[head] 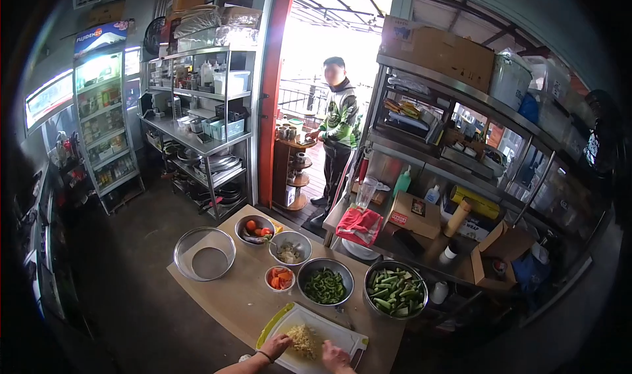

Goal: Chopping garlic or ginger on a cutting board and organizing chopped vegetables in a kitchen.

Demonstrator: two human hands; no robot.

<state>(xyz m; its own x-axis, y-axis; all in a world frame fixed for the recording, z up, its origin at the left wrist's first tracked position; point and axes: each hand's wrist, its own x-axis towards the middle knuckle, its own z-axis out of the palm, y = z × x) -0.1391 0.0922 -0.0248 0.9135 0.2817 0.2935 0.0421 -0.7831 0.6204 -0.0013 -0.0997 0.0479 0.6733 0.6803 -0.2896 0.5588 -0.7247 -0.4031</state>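
Note:
A white cutting board with lime-green ends [340,327] lies at the table's near edge, bearing a pile of finely chopped pale food [302,342]. My left hand [276,347], with a dark band at the wrist, touches the pile's left side, fingers bent. My right hand [335,356] is at the pile's right; whether it holds something is unclear. Behind the board stand a small bowl of cut tomatoes [280,279], a metal bowl of sliced green vegetables [326,282], a bowl of pale pieces [290,248] and a larger bowl of cut okra [395,289].
A mesh strainer [205,253] and a bowl with tomatoes and eggplant [254,230] stand at the table's far left. A steel counter with a red cloth [359,226] and cardboard boxes [414,214] is at the right. A person [339,112] stands in the doorway beyond.

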